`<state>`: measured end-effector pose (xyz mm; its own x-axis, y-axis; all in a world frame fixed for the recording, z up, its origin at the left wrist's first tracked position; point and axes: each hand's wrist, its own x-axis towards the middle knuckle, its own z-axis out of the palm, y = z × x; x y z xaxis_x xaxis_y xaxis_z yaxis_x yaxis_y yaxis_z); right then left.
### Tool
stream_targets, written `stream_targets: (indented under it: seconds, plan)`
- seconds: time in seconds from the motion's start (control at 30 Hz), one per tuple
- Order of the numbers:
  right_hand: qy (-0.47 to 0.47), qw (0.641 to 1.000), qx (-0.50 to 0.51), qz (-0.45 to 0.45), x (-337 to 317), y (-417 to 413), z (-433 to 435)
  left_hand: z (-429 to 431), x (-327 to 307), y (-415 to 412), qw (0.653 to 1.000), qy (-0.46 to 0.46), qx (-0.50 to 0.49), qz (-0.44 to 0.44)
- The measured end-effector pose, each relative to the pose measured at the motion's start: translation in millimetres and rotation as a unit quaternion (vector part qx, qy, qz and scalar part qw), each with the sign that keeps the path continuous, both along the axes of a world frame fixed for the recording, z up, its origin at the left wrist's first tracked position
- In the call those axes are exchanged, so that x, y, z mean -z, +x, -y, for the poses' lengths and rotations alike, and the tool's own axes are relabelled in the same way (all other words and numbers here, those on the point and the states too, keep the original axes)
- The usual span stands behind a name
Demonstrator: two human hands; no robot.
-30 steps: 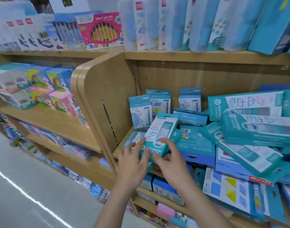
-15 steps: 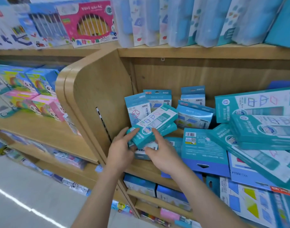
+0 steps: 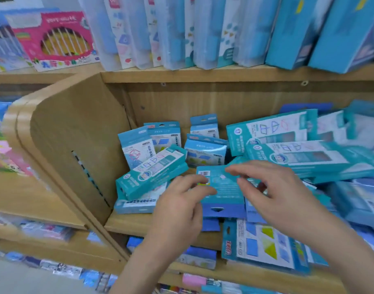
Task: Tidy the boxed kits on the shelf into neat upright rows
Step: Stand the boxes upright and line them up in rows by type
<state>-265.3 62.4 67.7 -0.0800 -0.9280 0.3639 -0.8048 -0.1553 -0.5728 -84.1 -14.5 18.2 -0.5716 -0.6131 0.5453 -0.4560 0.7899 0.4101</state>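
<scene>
Teal boxed kits lie jumbled on the wooden shelf (image 3: 139, 222). A long teal kit (image 3: 152, 172) rests tilted on another flat box at the shelf's left end, free of both hands. Behind it stand small upright kits (image 3: 137, 148). My left hand (image 3: 181, 206) and my right hand (image 3: 273, 194) hover over a flat teal box with a blue flap (image 3: 222, 192), fingers spread and loosely bent, holding nothing. Large teal kits (image 3: 309, 158) lie stacked askew on the right.
A curved wooden side panel (image 3: 71, 149) bounds the shelf on the left. The upper shelf holds upright blue and clear packs (image 3: 181, 32) and a pink boxed set (image 3: 58, 41). More boxes sit on the lower shelf (image 3: 200, 257).
Both hands have let go of the long teal kit, which now lies at the left end, and have moved right over the flat teal box.
</scene>
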Motion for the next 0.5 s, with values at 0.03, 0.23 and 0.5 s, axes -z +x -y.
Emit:
stream_targets:
  seconds: [0.03, 0.23, 0.5]
  plan:
    - [-0.017, 1.0, 0.015, -0.006, -1.7, -13.2, -13.8, -9.3, -3.5, -14.8, 0.999, -0.008, 0.03, -0.01]
    - [-0.093, 0.983, 0.158, 0.011, 7.5, -110.1, -96.1, -62.5, -14.1, -116.6, 0.987, -0.023, 0.156, -0.033]
    - [0.123, 0.947, 0.284, -0.085, 66.2, -257.7, -199.7, -148.1, 3.2, -267.3, 0.967, -0.055, 0.231, 0.094]
